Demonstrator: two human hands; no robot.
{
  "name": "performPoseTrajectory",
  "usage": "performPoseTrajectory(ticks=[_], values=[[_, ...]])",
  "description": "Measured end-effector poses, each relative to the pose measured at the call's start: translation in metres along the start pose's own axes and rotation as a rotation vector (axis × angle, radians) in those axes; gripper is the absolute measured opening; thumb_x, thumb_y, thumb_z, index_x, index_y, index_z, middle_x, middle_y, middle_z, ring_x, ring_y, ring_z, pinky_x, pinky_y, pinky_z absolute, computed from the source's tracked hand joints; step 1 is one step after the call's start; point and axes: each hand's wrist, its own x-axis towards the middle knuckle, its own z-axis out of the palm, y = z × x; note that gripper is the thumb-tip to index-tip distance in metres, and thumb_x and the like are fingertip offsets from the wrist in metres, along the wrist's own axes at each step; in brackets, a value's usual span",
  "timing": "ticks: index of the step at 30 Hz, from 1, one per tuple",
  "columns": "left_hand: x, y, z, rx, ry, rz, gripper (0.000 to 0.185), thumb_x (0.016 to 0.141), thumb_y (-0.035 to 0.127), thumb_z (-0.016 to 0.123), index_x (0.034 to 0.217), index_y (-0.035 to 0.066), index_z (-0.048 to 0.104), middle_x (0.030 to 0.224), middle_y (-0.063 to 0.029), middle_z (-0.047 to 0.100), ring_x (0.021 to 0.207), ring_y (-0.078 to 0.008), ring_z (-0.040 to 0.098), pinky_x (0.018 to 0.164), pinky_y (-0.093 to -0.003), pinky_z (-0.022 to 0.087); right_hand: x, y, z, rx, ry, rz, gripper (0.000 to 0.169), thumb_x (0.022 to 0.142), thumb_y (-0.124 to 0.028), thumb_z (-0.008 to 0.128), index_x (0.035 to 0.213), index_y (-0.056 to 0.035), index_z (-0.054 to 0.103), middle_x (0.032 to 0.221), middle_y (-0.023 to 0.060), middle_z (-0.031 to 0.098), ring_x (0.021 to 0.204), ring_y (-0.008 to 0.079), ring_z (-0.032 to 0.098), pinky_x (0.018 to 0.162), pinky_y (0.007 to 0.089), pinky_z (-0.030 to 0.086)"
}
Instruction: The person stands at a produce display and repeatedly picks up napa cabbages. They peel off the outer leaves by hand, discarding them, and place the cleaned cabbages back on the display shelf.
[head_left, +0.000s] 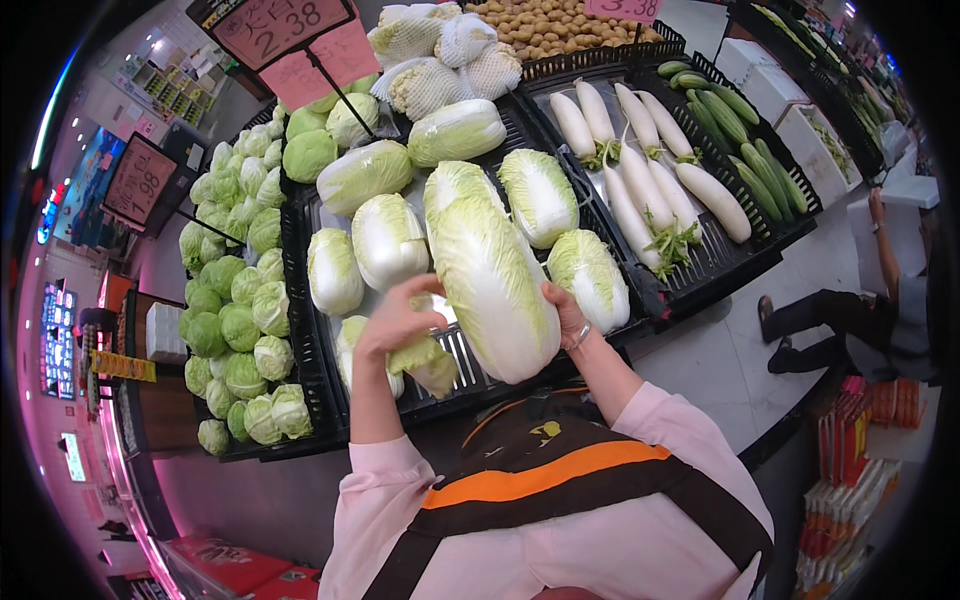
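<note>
A large napa cabbage (487, 277) with pale green leaves and a thick white base is tilted in front of me, above the display tray. My right hand (566, 315) grips its lower right side and wears a bracelet at the wrist. Left of the cabbage, my left hand (401, 315) is slightly blurred, its thumb and fingers curved apart with nothing visible between them. A loose, crumpled cabbage leaf (427, 364) shows just below that hand; whether it touches the hand or the tray is unclear. Several plastic-wrapped napa cabbages (390, 236) lie around on the black slatted tray (469, 356).
Round green cabbages (240, 326) are heaped at the left. White radishes (645, 184) and cucumbers (724, 116) lie at the right, potatoes (559, 30) and net-wrapped cauliflowers (450, 60) behind. Price signs (281, 30) stand on stems. Another person (862, 322) is at the far right.
</note>
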Motion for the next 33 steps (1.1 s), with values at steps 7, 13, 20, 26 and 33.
performPoseTrajectory(ticks=[7,13,20,26,33], values=[[0.027,0.042,-0.014,-0.235,0.151,-0.169,0.048,0.094,0.033,0.055,0.131,0.002,0.054,0.117,-0.0063,0.060,0.106,-0.0139,0.053,0.098,-0.0280,0.037,-0.015,0.006,0.024,-0.320,0.087,-0.071,0.086,0.074,-0.030,0.073,0.142,-0.0008,0.030,0.130,0.0141,0.051,0.116,0.0235,0.053,0.098,0.0366,0.045],[0.043,0.058,-0.006,-0.056,0.116,-0.295,0.055,0.083,0.037,0.071,0.120,-0.002,0.061,0.100,-0.0070,0.066,0.094,-0.0135,0.058,0.086,-0.0274,0.043,-0.027,-0.007,0.028,-0.552,0.291,-0.117,0.083,0.071,-0.022,0.077,0.138,0.0000,0.032,0.126,0.0137,0.051,0.114,0.0222,0.052,0.097,0.0357,0.043],[0.043,0.064,-0.004,-0.044,0.339,-0.199,0.029,0.077,0.021,0.078,0.094,0.001,0.067,0.079,-0.0026,0.064,0.063,-0.0080,0.057,0.055,-0.0226,0.043,-0.030,-0.012,0.020,-0.568,0.389,-0.166,0.082,0.072,-0.022,0.079,0.135,0.0031,0.032,0.122,0.0161,0.053,0.110,0.0226,0.055,0.095,0.0350,0.045],[0.017,0.097,0.004,0.156,0.435,0.243,0.015,0.076,0.009,0.074,0.086,-0.001,0.068,0.068,0.0003,0.056,0.062,-0.0067,0.049,0.056,-0.0236,0.041,-0.030,-0.019,0.012,-0.458,0.474,-0.279,0.079,0.076,-0.023,0.078,0.136,0.0031,0.033,0.124,0.0155,0.053,0.112,0.0236,0.055,0.097,0.0359,0.045],[-0.030,0.129,0.015,0.339,0.645,0.804,0.023,0.064,-0.010,0.070,0.081,0.000,0.061,0.077,-0.0088,0.058,0.070,-0.0218,0.054,0.063,-0.0315,0.042,-0.026,-0.028,-0.011,-0.211,0.444,-0.428,0.065,0.085,-0.029,0.069,0.136,-0.0010,0.039,0.128,0.0123,0.055,0.114,0.0217,0.055,0.098,0.0358,0.045]])
